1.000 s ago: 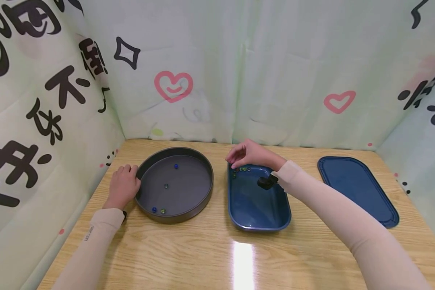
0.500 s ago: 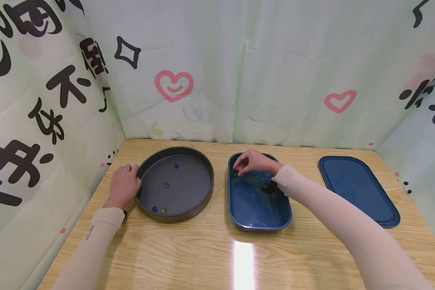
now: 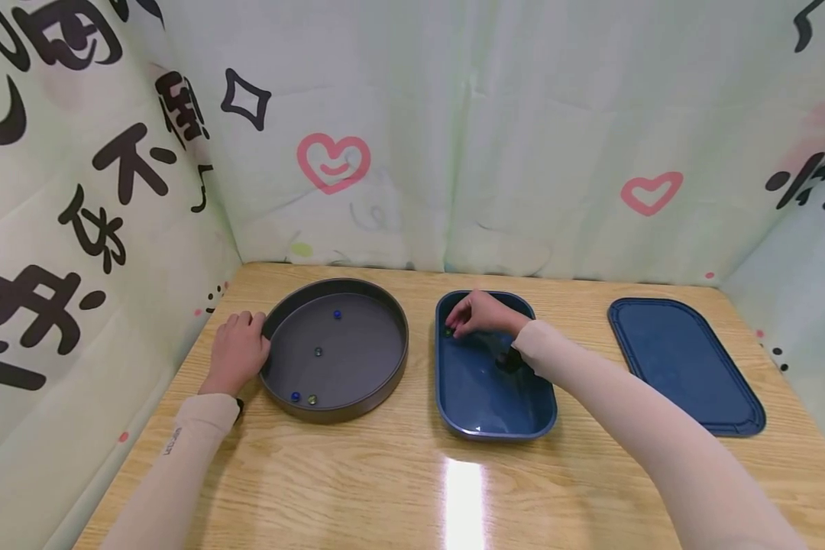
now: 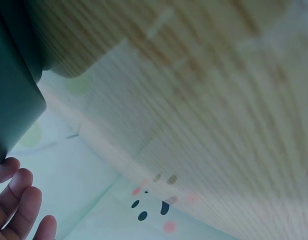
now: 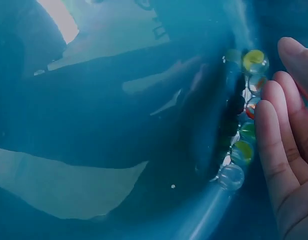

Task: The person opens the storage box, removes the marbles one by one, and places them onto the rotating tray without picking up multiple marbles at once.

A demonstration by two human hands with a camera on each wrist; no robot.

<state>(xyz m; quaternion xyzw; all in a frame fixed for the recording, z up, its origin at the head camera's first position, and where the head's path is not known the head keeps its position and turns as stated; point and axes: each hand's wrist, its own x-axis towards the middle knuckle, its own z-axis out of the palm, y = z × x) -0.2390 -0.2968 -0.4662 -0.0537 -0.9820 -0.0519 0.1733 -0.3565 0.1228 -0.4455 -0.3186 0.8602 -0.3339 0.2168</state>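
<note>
My left hand (image 3: 237,351) grips the left side of a round dark grey pan (image 3: 357,409) at its rim. In the left wrist view its fingers (image 4: 24,200) sit loosely bent beside the pan wall (image 4: 14,95). Several glass marbles lie spread over the pan floor, including a blue marble (image 3: 338,315) and a clear marble (image 3: 318,351). My right hand (image 3: 484,315) is down inside a blue rectangular container (image 3: 488,405), at its far left corner. There, in the right wrist view, its extended fingers (image 5: 274,135) lie against a row of glass marbles (image 5: 242,151) along the container's edge.
A flat blue lid (image 3: 687,367) lies on the wooden table (image 3: 357,489) to the right, behind the right forearm. Printed cloth (image 3: 522,153) stands around the back and sides of the table. A gap separates the pan and the container.
My right hand has come down from above the container's far left rim into its corner, over the marbles. The left hand and the pan stay where they were.
</note>
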